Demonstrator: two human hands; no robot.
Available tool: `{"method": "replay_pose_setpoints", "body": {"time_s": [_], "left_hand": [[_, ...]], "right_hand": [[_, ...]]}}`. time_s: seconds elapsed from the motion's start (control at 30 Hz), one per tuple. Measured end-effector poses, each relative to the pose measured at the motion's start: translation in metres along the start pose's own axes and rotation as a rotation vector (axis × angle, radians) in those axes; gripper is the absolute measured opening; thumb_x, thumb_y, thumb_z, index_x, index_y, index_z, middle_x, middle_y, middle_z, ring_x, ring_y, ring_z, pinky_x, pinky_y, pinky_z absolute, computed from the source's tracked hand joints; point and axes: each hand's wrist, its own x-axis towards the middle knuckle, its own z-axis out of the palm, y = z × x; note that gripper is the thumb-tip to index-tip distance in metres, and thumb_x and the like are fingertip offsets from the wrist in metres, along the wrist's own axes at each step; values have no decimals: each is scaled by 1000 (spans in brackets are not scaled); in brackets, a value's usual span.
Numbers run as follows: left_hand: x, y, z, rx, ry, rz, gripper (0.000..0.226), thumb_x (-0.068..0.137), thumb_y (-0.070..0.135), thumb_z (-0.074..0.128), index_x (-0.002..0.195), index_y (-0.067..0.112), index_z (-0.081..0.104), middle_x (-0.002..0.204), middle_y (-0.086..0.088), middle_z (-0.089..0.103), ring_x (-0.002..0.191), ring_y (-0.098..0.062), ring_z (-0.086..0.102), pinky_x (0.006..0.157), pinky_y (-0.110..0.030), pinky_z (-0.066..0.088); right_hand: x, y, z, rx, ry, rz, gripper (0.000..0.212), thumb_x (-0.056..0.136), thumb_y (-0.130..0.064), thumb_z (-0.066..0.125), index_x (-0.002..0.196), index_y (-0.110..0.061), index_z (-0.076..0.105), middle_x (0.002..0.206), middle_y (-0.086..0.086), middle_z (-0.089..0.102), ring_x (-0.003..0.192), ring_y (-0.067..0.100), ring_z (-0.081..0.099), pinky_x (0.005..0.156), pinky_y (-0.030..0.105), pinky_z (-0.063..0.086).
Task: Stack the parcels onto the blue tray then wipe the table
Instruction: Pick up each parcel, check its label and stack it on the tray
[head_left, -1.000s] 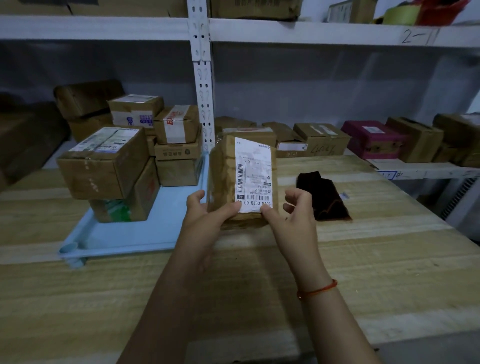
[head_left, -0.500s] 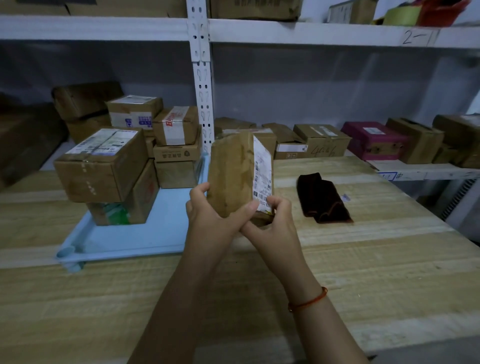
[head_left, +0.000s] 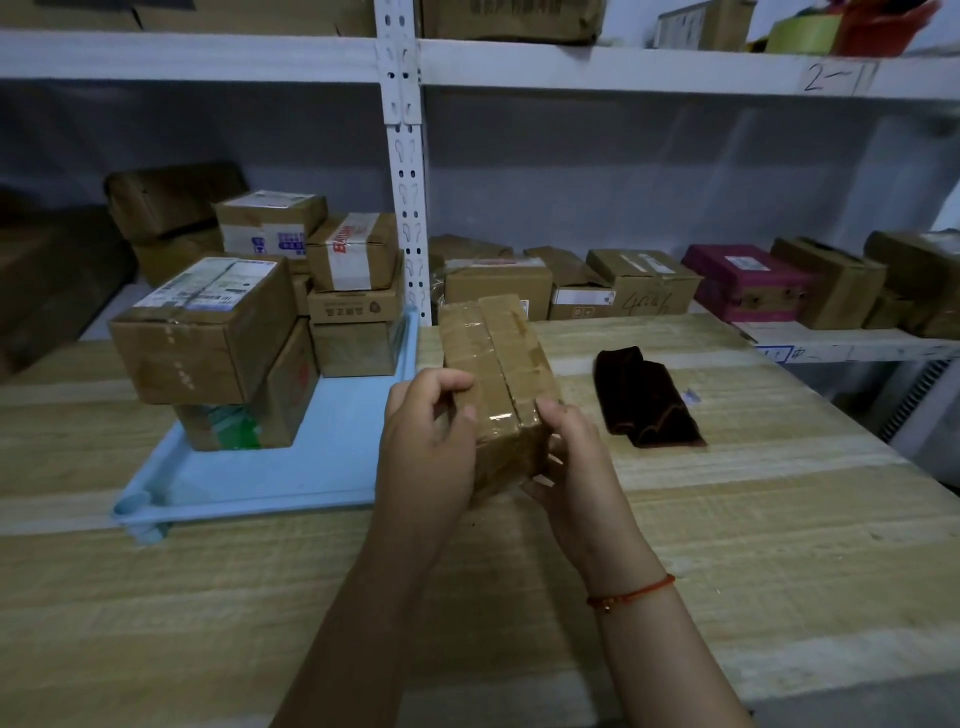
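Both hands grip one taped brown parcel (head_left: 496, 384) just above the counter (head_left: 727, 519), right of the blue tray (head_left: 291, 478): the left hand (head_left: 426, 447) curls over its near left edge and the right hand (head_left: 571, 457) cups its near right corner. Several parcels already sit stacked on the tray, so stacking looks well along, with this one not yet placed and the wiping not begun, the dark cloth (head_left: 647, 397) lying untouched to the right. Dim light hides the parcel's underside and the tray's far edge behind the stacks.
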Motion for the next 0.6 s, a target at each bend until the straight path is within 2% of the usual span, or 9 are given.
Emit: {"method": "replay_pose_setpoints", "body": {"time_s": [0.07, 0.13, 0.2, 0.27, 0.33, 0.43, 0.53, 0.6], "left_hand": [[-1, 1, -1, -10, 2, 29, 28, 91, 6, 58, 110, 27, 58, 120, 6, 56, 107, -2, 54, 97, -36, 50], [-3, 1, -1, -41, -12, 52, 36, 89, 4, 61, 113, 30, 54, 117, 7, 58, 108, 1, 55, 93, -32, 51], [-4, 2, -1, -65, -34, 60, 41, 87, 2, 63, 115, 30, 51, 113, 8, 59, 107, 1, 56, 87, -21, 51], [-4, 3, 0, -122, -45, 50, 40, 87, -1, 62, 113, 27, 51, 106, 7, 59, 101, 2, 58, 78, -8, 48], [-3, 5, 0, -213, -31, 17, 34, 89, -1, 59, 109, 26, 52, 101, 4, 61, 92, -1, 60, 73, -7, 47], [0, 4, 1, -316, 5, -47, 23, 94, 4, 54, 109, 21, 56, 96, 2, 64, 85, -3, 61, 72, -12, 48], [1, 2, 2, -313, 49, -61, 21, 95, 3, 53, 111, 15, 58, 96, 2, 63, 84, -2, 60, 72, -9, 49], [1, 3, 2, -314, 74, -63, 22, 94, 0, 52, 110, 14, 58, 99, 2, 63, 88, -2, 60, 77, -11, 50]], "right_hand": [[1, 0, -3, 32, -48, 43, 61, 67, -43, 73, 114, -10, 56, 119, 16, 60, 98, 24, 63, 57, 28, 53], [2, 0, -5, 35, -91, 63, 65, 65, -45, 71, 119, -13, 56, 113, 10, 64, 98, 21, 62, 62, 29, 48], [5, 2, -7, 60, -105, 63, 65, 63, -45, 68, 120, -16, 59, 106, 5, 69, 99, 20, 63, 68, 33, 47], [8, 3, -10, 159, -123, 65, 43, 69, -37, 66, 108, -17, 65, 97, 6, 72, 95, 23, 64, 73, 37, 51], [8, 2, -11, 265, -121, 82, 34, 71, -32, 63, 102, -17, 66, 91, 7, 73, 92, 26, 64, 83, 43, 51], [9, 3, -13, 386, -147, 114, 49, 70, -37, 56, 112, -13, 65, 102, 15, 71, 100, 34, 61, 97, 52, 44], [9, 4, -16, 488, -199, 201, 65, 73, -46, 52, 125, -7, 60, 121, 27, 64, 116, 44, 56, 100, 56, 43], [9, 4, -18, 558, -231, 258, 66, 79, -51, 48, 125, -5, 61, 121, 31, 63, 116, 48, 55, 99, 57, 44]]}}
